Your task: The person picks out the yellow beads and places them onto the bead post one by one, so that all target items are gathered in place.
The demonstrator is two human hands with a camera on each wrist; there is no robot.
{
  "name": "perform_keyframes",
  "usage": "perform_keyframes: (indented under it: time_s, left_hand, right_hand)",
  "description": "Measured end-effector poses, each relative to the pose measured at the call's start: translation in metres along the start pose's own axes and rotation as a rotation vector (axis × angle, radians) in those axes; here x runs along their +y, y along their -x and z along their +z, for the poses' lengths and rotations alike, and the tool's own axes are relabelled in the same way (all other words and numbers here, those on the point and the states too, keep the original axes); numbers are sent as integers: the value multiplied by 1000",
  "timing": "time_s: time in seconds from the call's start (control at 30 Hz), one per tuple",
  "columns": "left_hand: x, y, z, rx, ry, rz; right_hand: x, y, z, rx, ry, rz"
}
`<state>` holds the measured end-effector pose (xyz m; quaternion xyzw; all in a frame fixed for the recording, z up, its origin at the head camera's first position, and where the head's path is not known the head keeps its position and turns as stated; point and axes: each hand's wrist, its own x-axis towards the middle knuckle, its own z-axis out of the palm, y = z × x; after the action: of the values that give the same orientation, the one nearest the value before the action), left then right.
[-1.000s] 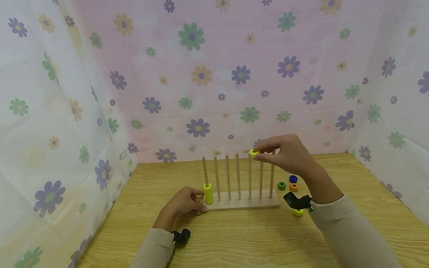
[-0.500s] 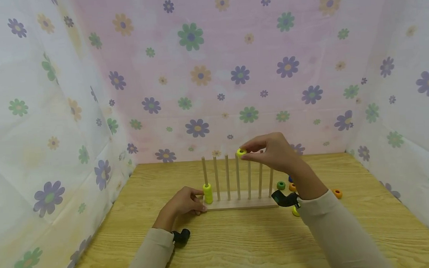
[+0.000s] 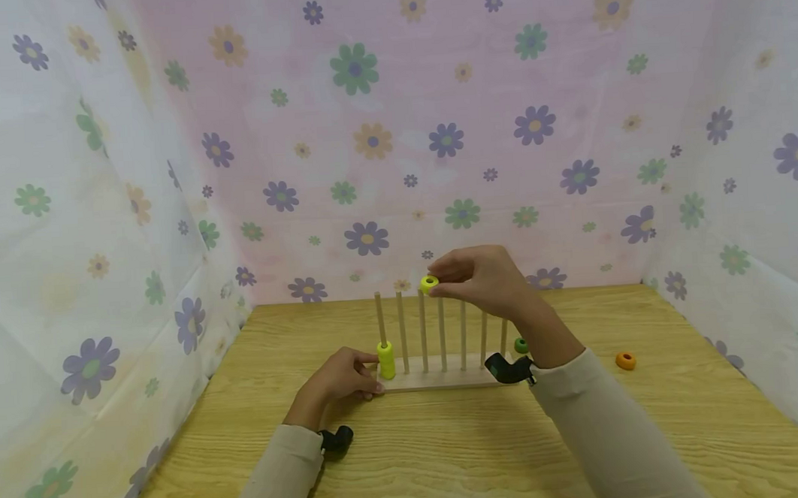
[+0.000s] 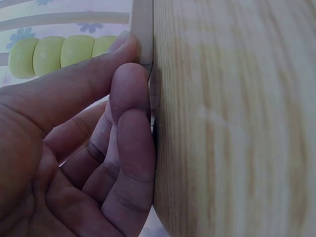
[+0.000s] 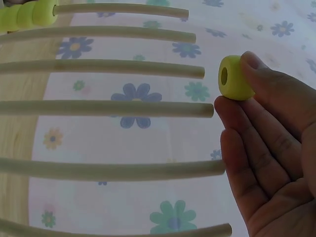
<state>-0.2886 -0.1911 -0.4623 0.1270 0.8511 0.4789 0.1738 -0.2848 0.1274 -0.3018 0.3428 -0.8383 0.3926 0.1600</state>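
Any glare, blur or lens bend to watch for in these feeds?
Head view: a small glare spot on the table, bottom edge. Left wrist view: the left hand looks dim and the table's grain soft. Right wrist view: the pegs look slightly bowed, probably lens distortion; the yellow bead in the right hand reads clearly.

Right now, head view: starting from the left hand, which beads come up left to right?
Left hand → stack of ring-shaped yellow beads on the leftmost pale wooden peg → single ring-shaped yellow bead pinched by the right hand → ring-shaped green bead → ring-shaped orange bead on the wood-grain table.
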Motion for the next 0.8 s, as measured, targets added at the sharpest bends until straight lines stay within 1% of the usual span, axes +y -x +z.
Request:
perform_keyframes:
  time_s: [0.23, 0.43, 0.63, 0.8]
  left_hand:
    - [1, 0, -1, -3, 15, 4]
    - [0, 0, -1, -2, -3, 15]
    - [2, 1, -2, -5, 5, 13]
    - [2, 1, -1, -8, 10, 11]
  right_hand:
    - [-2, -6, 9, 6, -42, 28]
    - [-5, -14, 18, -1, -62, 34]
    - [-14, -20, 25, 9, -61, 22]
    - [-16, -25, 30, 15, -58, 11]
